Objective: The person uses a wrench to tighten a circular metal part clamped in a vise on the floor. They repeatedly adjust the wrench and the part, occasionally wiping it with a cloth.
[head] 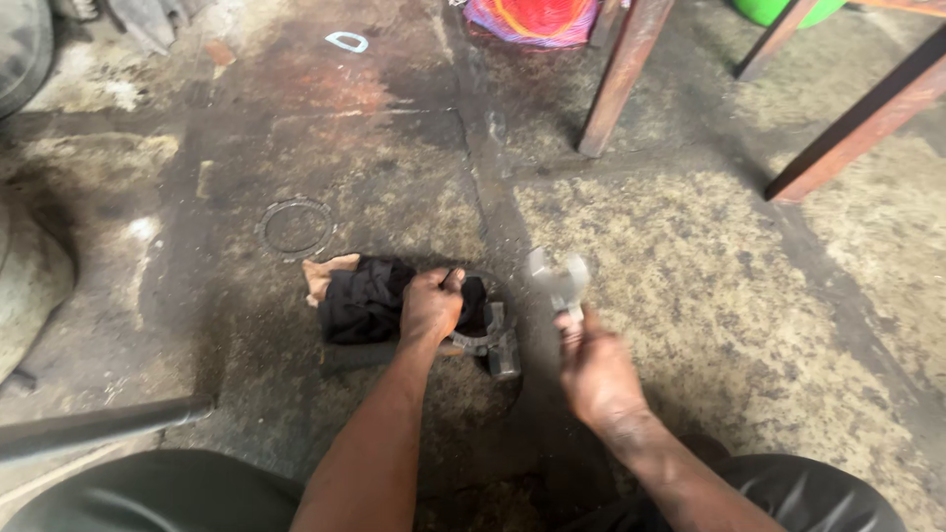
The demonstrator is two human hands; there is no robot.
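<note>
My left hand (430,305) grips a dark metal ring-shaped part (490,330) that rests on the greasy concrete floor, beside a black rag (363,299) with a tan scrap at its corner. My right hand (594,372) is raised a little to the right of the part and holds a grey open-ended wrench (558,280), jaws pointing up and away; the wrench is motion-blurred. A short metal block sticks out of the ring's lower right side.
A thin metal ring (295,227) lies on the floor beyond the rag. Wooden legs (623,74) of a bench or stool stand at the upper right. A dark bar (99,426) lies at the lower left. My knees fill the bottom edge.
</note>
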